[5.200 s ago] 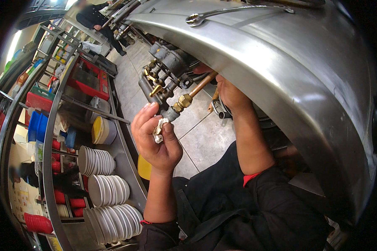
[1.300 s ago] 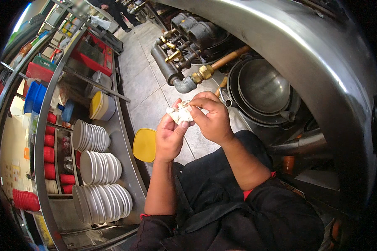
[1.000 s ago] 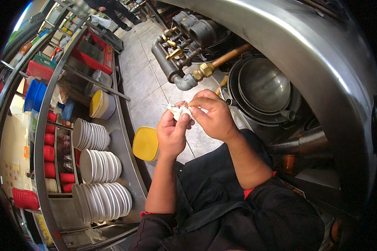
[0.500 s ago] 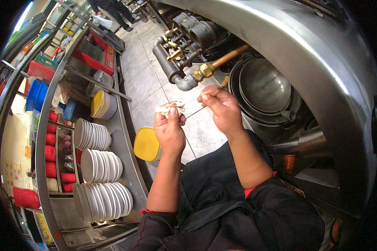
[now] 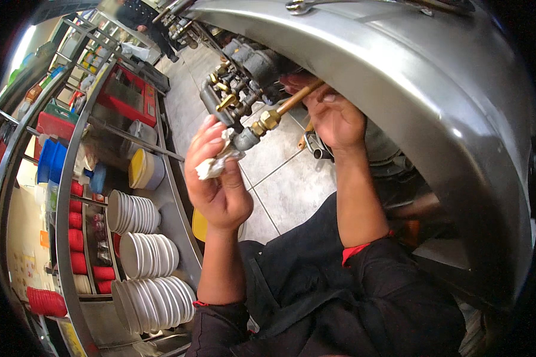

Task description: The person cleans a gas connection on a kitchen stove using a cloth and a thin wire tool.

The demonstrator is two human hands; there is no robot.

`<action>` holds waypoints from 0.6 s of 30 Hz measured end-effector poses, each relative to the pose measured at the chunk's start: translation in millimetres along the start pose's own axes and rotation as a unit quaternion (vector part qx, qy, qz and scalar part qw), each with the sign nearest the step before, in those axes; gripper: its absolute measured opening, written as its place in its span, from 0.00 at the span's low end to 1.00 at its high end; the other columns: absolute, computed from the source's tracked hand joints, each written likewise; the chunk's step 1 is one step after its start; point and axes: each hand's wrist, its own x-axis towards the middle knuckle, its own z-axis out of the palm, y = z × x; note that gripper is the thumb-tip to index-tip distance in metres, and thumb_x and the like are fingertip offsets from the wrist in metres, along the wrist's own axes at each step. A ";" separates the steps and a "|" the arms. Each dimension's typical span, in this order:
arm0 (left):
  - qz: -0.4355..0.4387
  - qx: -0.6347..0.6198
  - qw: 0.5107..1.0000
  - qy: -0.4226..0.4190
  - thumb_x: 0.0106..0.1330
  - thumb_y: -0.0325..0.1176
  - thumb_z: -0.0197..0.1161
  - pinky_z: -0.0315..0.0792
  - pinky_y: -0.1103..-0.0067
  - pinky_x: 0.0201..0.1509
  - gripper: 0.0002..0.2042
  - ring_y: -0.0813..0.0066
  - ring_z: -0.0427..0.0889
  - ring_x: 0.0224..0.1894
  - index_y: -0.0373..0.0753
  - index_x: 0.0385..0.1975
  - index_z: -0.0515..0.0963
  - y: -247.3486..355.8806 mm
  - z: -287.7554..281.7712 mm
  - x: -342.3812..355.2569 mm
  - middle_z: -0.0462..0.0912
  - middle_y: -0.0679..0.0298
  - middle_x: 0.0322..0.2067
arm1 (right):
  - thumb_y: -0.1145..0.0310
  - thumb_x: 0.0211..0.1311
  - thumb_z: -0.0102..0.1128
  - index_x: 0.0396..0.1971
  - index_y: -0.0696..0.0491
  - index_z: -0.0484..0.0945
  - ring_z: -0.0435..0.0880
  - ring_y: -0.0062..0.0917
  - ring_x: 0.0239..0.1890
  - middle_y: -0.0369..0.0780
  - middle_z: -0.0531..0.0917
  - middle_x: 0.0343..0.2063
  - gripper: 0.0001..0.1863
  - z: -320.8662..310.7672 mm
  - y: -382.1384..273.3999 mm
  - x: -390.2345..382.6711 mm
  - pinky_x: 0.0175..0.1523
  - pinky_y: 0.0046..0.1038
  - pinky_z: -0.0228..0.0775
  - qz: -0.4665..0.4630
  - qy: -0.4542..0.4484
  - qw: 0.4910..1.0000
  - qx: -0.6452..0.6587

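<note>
Grey elbow (image 5: 246,140) and copper pipe (image 5: 299,99) stand joined; the left hand (image 5: 219,193) pinches a white wad (image 5: 214,165), not yet released; whether the right hand (image 5: 338,122) grips, below the counter's (image 5: 393,65) edge, is unclear.

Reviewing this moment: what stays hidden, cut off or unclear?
All in the head view:
Right hand: partly hidden behind the copper pipe.
Wrench: cut off by the top edge.
White wad in the left hand: too small to tell its material.
Yellow lid: partly behind the left wrist.
</note>
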 end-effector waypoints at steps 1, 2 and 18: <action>0.011 0.025 1.000 0.003 0.70 0.27 0.56 0.66 0.57 0.65 0.10 0.47 0.77 0.57 0.31 0.48 0.72 -0.9 4.3 4.7 0.80 0.47 0.47 | 0.69 0.55 0.52 0.45 0.65 0.79 0.75 0.55 0.60 0.58 0.80 0.51 0.20 3.0 2.1 1.7 0.70 0.57 0.58 0.012 -0.017 0.999 0.044; 0.019 0.022 1.000 0.011 0.70 0.27 0.57 0.67 0.57 0.65 0.10 0.48 0.78 0.56 0.31 0.48 0.72 -1.1 6.7 7.3 0.80 0.47 0.47 | 0.69 0.55 0.52 0.47 0.65 0.78 0.75 0.55 0.60 0.58 0.80 0.52 0.22 5.7 0.9 2.6 0.70 0.57 0.58 0.019 -0.041 0.996 0.076; 0.011 0.075 0.997 -0.026 0.70 0.28 0.52 0.65 0.57 0.66 0.10 0.52 0.77 0.56 0.29 0.47 0.70 -4.4 5.0 1.6 0.78 0.46 0.47 | 0.55 0.71 0.50 0.57 0.60 0.73 0.81 0.48 0.52 0.52 0.82 0.49 0.25 3.2 -21.5 15.7 0.57 0.47 0.77 -0.074 -0.211 0.975 -0.004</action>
